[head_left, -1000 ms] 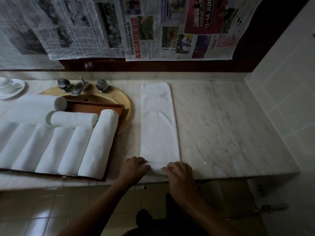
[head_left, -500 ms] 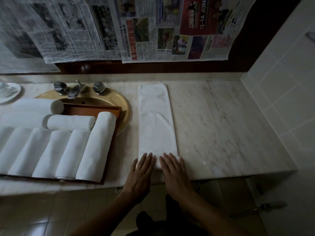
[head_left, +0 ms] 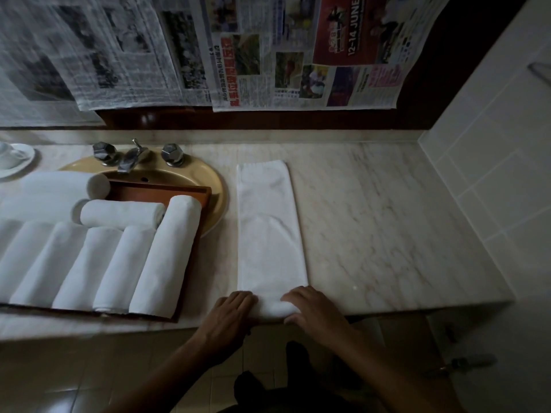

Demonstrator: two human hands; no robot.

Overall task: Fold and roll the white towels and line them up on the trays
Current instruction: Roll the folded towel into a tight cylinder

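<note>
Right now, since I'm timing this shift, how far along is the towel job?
Done: several rolled towels lie lined up on the wooden tray. In hand: the left hand and right hand grip the near end of the folded towel on the marble counter, where a small roll shows. Left: rolling its flat length and setting it on the tray.

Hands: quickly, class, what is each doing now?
Left hand: grips the rolled near end of the long folded white towel.
Right hand: grips the same end.
</note>
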